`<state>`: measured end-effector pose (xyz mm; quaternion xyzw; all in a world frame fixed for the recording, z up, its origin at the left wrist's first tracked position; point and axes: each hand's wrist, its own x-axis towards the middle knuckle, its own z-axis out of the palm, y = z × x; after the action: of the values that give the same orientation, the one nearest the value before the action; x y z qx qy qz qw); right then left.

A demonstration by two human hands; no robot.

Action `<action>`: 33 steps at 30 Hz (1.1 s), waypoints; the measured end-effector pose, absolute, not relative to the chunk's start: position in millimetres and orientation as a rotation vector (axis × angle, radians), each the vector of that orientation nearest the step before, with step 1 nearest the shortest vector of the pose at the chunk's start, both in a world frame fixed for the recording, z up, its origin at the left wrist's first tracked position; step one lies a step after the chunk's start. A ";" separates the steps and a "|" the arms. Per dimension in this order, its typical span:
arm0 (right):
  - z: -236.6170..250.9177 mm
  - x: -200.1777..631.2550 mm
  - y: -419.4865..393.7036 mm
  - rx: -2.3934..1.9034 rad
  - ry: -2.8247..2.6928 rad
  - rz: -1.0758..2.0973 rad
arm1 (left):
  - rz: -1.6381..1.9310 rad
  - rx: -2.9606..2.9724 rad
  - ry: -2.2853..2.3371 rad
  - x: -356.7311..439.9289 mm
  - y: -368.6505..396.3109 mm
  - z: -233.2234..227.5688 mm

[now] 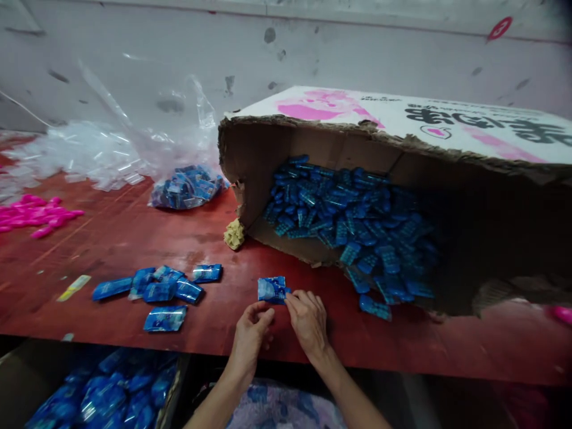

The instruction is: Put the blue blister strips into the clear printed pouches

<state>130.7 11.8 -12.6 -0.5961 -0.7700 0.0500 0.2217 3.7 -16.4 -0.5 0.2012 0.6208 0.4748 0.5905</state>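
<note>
A pale, stained wall (357, 53) runs behind a red desk (214, 333). On the desk's right half a torn-edged carton (339, 107) lies on its side, its mouth facing the near edge. Below that edge, at the left, stands an open box (171, 390) of blue packages. Toward the desk's far left corner spreads a heap of clear plastic (98, 152). Blue pieces (348, 208) fill the carton's left part and spill past its lip. A clear bag (187, 187) of blue packets sits left of the carton; bright pink pieces (38, 214) lie by the left side.

Near the middle of the front edge, the person's right hand (309, 322) has its grip closed on the right end of a blue packet (271, 289). The left hand (250, 333), its grip loosely open, is just beside it, apart from the packet. A stretch of red surface gives room to move between the hands and some loose packets (158, 292) to the left. A yellowish lump (234, 234) lies by the carton's left corner, and a thin yellow-and-white strip (74, 287) farther left.
</note>
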 end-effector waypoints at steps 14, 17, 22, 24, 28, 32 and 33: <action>-1.3 129.8 18.3 -1.464 -1.775 0.742 | 1.154 0.403 1.353 14.2 -3.2 -9.8; -3.9 126.0 26.7 -1.545 -1.760 0.754 | 1.145 0.393 1.356 11.9 -3.7 -11.2; -11.4 119.3 34.7 -1.700 -1.775 0.612 | 1.109 0.350 1.351 -0.9 -9.5 -13.4; -14.2 118.3 36.3 -1.739 -1.796 0.581 | 1.105 0.332 1.360 -5.7 -11.4 -13.8; -15.0 121.1 38.5 -1.745 -1.803 0.583 | 1.088 0.315 1.389 -6.6 -9.2 -14.0; -7.2 130.6 40.6 -1.677 -1.729 0.647 | 1.075 0.369 1.412 0.8 -4.3 -13.4; -4.7 134.0 40.7 -1.651 -1.697 0.673 | 1.079 0.435 1.437 2.3 -4.1 -12.9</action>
<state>134.0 40.7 -4.7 -0.6324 -0.6499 0.2577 0.3337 2.3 -4.1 -12.9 0.1876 0.6203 0.4659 0.6024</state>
